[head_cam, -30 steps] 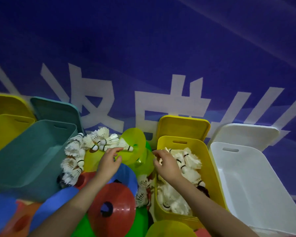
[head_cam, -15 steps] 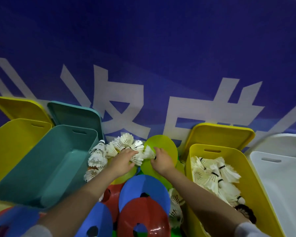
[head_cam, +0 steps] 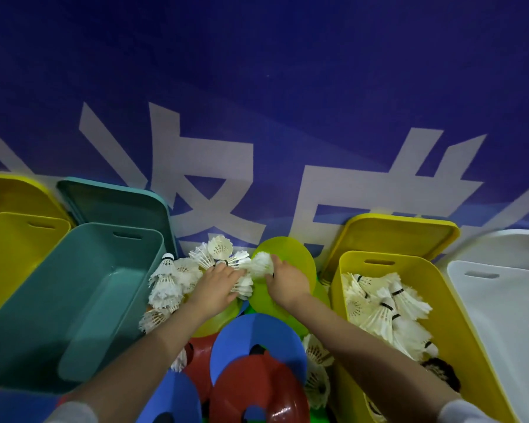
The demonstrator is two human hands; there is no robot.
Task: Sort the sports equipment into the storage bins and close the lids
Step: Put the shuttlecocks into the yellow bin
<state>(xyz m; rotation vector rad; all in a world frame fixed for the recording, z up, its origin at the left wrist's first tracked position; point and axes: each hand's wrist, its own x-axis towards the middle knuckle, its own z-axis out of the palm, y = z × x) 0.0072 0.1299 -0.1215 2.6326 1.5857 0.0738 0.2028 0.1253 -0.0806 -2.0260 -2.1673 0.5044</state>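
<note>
Together both hands (head_cam: 217,285) (head_cam: 287,280) pinch shuttlecocks (head_cam: 258,265) (fingers curled)

Head view: worn on the person's head, facing forward and down, close over bins (head_cam: 74,300) (no second view).

Both hands down in a heap of white birdies (head_cam: 196,270) between a teal bin (head_cam: 74,300) and a yellow bin (head_cam: 458,325). Left hand (head_cam: 216,285) flat on the heap. Right hand (head_cam: 284,277) touching one birdie (head_cam: 261,265) by a yellow-green disc (head_cam: 290,254). More birdies (head_cam: 382,303) inside the yellow bin.
</note>
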